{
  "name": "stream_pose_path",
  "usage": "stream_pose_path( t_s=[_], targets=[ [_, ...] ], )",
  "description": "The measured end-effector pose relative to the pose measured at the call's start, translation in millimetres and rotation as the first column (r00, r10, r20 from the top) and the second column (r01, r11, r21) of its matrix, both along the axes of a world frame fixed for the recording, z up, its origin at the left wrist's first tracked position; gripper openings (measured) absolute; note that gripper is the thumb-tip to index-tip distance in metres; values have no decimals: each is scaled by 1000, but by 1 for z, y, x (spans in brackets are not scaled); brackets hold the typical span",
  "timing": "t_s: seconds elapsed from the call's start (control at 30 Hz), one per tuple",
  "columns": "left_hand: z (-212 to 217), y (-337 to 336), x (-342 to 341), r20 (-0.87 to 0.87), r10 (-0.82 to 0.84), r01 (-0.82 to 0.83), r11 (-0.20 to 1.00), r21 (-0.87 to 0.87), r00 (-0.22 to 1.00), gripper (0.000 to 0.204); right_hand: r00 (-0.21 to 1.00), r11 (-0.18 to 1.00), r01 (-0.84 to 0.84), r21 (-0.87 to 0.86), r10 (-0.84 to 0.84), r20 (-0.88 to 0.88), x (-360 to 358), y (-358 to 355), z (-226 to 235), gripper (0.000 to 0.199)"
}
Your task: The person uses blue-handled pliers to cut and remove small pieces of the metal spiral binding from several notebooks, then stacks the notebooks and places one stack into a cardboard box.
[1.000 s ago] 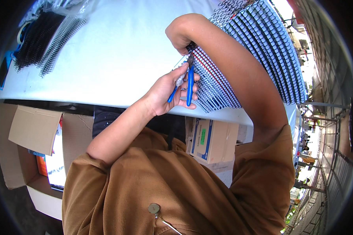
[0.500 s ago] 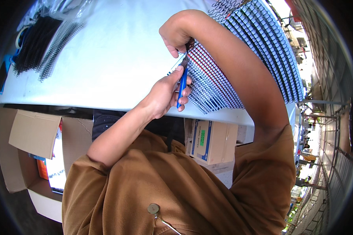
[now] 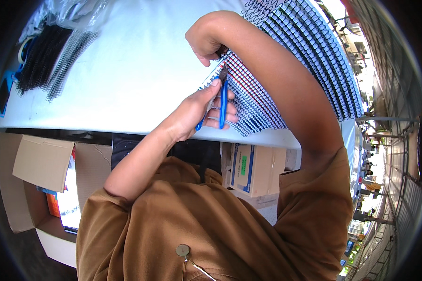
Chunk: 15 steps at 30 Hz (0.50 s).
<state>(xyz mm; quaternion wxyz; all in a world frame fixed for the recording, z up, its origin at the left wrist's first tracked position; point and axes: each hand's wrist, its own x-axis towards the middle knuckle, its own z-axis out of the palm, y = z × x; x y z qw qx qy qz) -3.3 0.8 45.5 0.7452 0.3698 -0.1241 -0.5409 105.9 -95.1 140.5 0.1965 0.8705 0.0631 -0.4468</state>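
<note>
A mat of interlinked coils (image 3: 258, 86), black, white and red, lies over the right part of the table. My left hand (image 3: 204, 107) is closed around wire cutters (image 3: 223, 103) with blue handles; the handles stand apart, and the dark jaws point away from me at the mat's left edge. My right hand (image 3: 206, 42) is bent over at that same edge, just beyond the jaws. Its fingers curl down onto the coils, partly hidden behind the wrist. Whether a wire lies between the jaws I cannot tell.
Bundles of loose black coils (image 3: 40, 63) and grey coils (image 3: 70, 61) rest at the table's far left, beside clear plastic (image 3: 79, 11) and a blue object (image 3: 3, 93). Below the white tabletop (image 3: 126, 84) stand an open cardboard box (image 3: 42, 159) and a closed carton (image 3: 262, 168).
The cutters' handles have spread apart, having been squeezed together before, and my left fingers have loosened around them. My right hand has shifted slightly left.
</note>
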Motion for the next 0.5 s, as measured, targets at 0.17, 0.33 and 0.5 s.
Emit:
stream_pose_path(
  t_s=[0.17,0.33,0.5],
  targets=[
    [-3,-6,8,-14,4,-4,999,-52,1000,56,998,990,0,-144,8,56,-3,6,6,24],
    [2,6,4,53,-30,31,999,-18,998,57,995,992,57,-114,-46,94,2,0,5,26],
    [11,-5,8,26,17,-15,999,-45,1000,58,992,977,4,-214,23,123,-5,13,17,28]
  ],
)
